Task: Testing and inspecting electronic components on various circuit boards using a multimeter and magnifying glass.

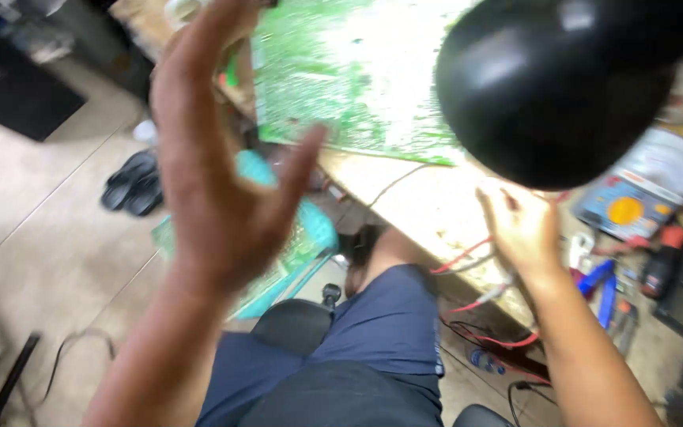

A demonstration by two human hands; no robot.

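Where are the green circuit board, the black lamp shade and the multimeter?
green circuit board (341, 79): head view, on its lit green face.
black lamp shade (547, 87): head view, on the dome's outer surface.
multimeter (643, 190): head view, beside the orange dial.

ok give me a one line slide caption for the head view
Left hand raised open beside a green circuit board on the workbench, right hand under a black lamp shade.

Electronics repair workshop: circuit board (349, 79), multimeter (646, 186), wires (468, 257)
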